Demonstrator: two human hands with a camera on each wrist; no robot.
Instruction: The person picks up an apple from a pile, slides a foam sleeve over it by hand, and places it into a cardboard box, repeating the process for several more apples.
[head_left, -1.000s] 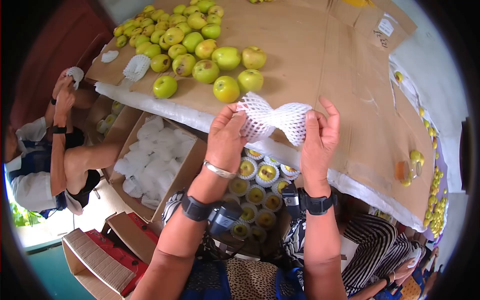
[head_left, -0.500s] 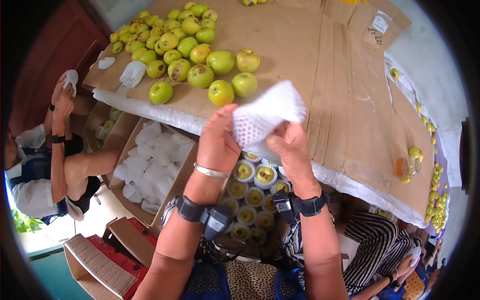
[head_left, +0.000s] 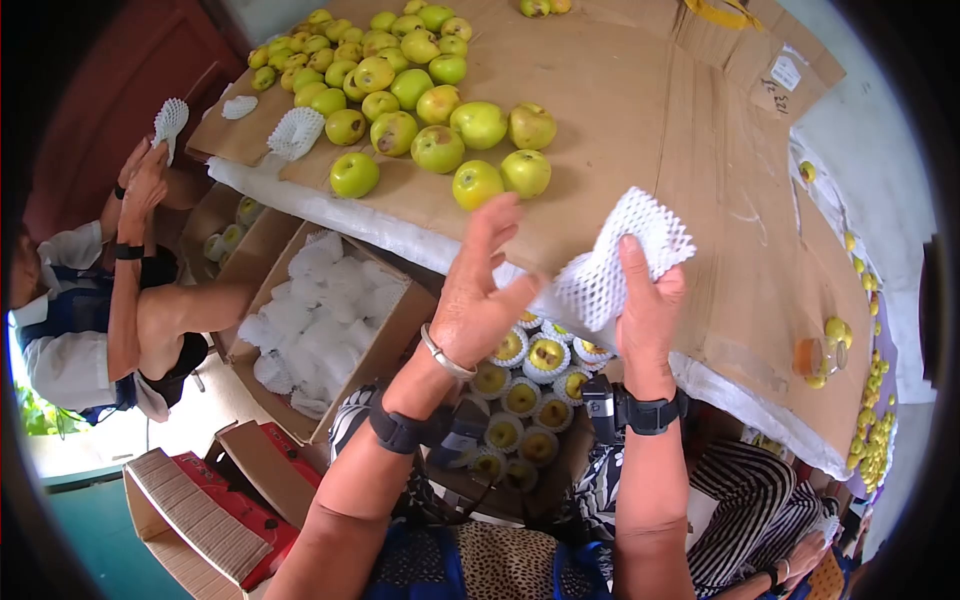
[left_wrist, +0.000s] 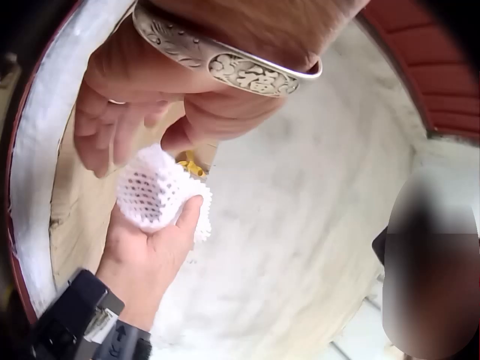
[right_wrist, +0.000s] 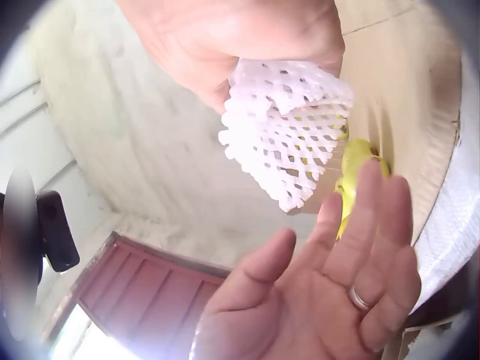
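Note:
A white foam fruit net [head_left: 612, 262], pinched at its waist and flared at both ends, is held by my right hand [head_left: 650, 315] above the table's front edge. The thumb lies across the near side of the net. My left hand [head_left: 478, 290] is off to the left of it, fingers spread and holding nothing; its open palm [right_wrist: 300, 315] shows in the right wrist view. Beyond the left hand, yellow-green apples [head_left: 437, 149] lie loose on the cardboard-covered table [head_left: 640, 130], some with brown blemishes.
Below the hands stands a box of net-wrapped apples [head_left: 520, 397]. A carton of white foam nets [head_left: 320, 320] is at the left, with red cartons [head_left: 225, 520] lower down. A glass jar [head_left: 818, 356] lies at the table's right. Another person [head_left: 140, 200] sits at left holding a net.
Both hands held the net stretched between them; it was then turned, and now the left hand has let go. The right hand has drawn rightward with the net.

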